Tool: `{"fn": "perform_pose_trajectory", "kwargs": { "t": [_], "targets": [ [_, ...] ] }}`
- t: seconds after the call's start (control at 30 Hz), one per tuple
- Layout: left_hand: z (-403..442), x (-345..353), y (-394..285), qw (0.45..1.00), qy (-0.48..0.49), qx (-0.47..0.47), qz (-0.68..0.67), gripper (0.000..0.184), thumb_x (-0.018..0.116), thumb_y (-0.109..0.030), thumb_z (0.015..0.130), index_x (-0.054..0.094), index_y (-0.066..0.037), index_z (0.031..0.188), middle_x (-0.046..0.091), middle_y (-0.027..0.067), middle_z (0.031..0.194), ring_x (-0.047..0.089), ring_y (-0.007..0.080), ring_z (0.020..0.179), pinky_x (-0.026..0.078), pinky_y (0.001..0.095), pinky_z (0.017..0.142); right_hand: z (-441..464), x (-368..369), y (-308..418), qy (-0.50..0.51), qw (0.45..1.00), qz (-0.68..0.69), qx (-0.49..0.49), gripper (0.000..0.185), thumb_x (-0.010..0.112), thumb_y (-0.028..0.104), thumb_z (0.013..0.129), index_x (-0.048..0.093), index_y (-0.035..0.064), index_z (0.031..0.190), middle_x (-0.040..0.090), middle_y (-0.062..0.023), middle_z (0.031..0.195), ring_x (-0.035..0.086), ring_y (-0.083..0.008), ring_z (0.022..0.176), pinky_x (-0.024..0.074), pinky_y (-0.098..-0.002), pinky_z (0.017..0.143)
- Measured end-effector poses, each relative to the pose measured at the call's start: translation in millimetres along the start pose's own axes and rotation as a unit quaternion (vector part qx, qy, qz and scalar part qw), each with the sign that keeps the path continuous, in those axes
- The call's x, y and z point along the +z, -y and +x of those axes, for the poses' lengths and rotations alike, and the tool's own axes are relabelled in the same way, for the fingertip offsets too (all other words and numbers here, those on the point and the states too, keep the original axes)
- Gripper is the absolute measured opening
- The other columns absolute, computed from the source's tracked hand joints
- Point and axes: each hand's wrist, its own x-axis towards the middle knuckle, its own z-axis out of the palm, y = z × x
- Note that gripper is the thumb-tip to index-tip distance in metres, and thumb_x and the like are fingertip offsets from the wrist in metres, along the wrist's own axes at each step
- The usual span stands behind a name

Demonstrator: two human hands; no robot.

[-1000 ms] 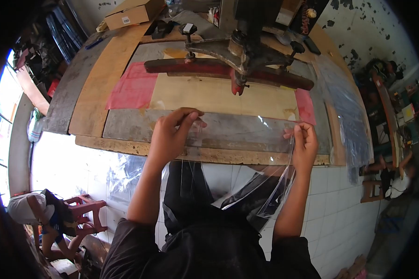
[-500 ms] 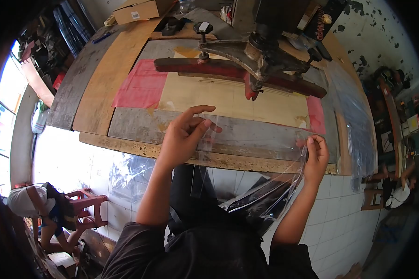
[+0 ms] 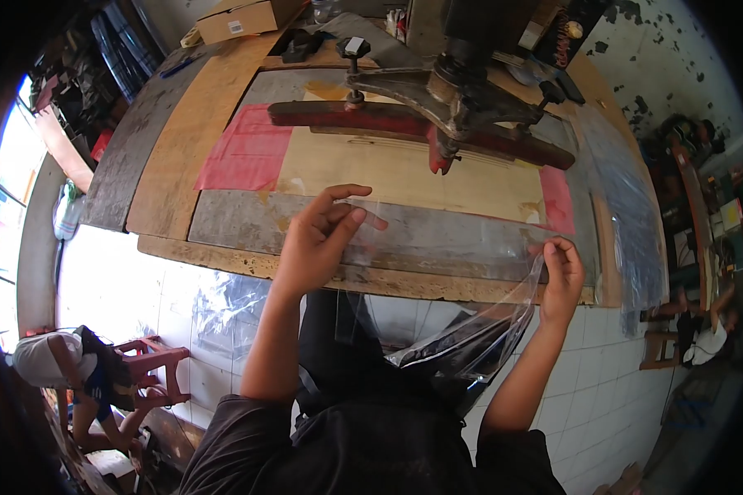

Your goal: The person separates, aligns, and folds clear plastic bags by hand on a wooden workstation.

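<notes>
A sheet of clear plastic [image 3: 454, 252] stretches between my two hands at the table's front edge, its lower part hanging in folds over my lap. My left hand [image 3: 322, 235] pinches its left end between thumb and fingers. Its right corner is gripped by the closed fingers of my right hand [image 3: 560, 268]. Beyond the sheet, a press arm with a red and dark metal bar [image 3: 371, 125] stands over a cream-coloured board [image 3: 404, 181], which has pink tape [image 3: 243, 148] at its left.
More clear plastic sheets [image 3: 623, 214] drape over the table's right side. A cardboard box [image 3: 239, 23] stands at the back left. Another person [image 3: 58, 359] sits low at the left by a red stool [image 3: 161, 367]; someone else [image 3: 706, 342] is at the far right.
Both hands keep their hold on the plastic and have barely moved. The left hand has shifted slightly left, and the whole view has moved a little.
</notes>
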Motion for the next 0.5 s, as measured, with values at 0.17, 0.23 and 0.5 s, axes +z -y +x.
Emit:
{"fn": "perform_pose_trajectory", "kwargs": {
  "t": [0.17, 0.23, 0.5],
  "targets": [
    [1.1, -2.0, 5.9, 1.000, -0.008, 0.007, 0.023, 0.031, 0.058, -0.009, 0.108, 0.057, 0.000, 0.138, 0.079, 0.0131, 0.102, 0.070, 0.0096, 0.091, 0.058, 0.0249, 0.075, -1.0, 0.8, 3.9, 0.004, 1.000, 0.020, -0.017, 0.018, 0.070, 0.009, 0.100, 0.068, -0.0019, 0.114, 0.074, -0.0076, 0.097, 0.069, -0.0149, 0.093, 0.0500, -0.0292, 0.091],
    [1.2, -3.4, 6.2, 0.999, -0.008, 0.001, 0.045, 0.031, 0.058, -0.010, 0.108, 0.057, 0.000, 0.138, 0.079, 0.0107, 0.101, 0.066, 0.0053, 0.084, 0.054, 0.0220, 0.072, -1.2, 0.4, 4.2, 0.002, 0.999, 0.025, -0.021, 0.020, 0.070, 0.009, 0.100, 0.068, -0.0026, 0.117, 0.074, -0.0077, 0.097, 0.070, -0.0154, 0.093, 0.0502, -0.0294, 0.092],
    [0.9, -1.8, 5.5, 0.999, -0.021, 0.007, 0.038, 0.030, 0.057, -0.007, 0.108, 0.057, -0.003, 0.138, 0.080, 0.0071, 0.100, 0.055, 0.0009, 0.074, 0.040, 0.0193, 0.065, -2.5, -0.4, 4.0, 0.005, 0.999, 0.002, -0.032, 0.026, 0.071, 0.010, 0.100, 0.070, -0.0049, 0.121, 0.077, -0.0099, 0.096, 0.072, -0.0147, 0.092, 0.0523, -0.0283, 0.089]
  ]
}}
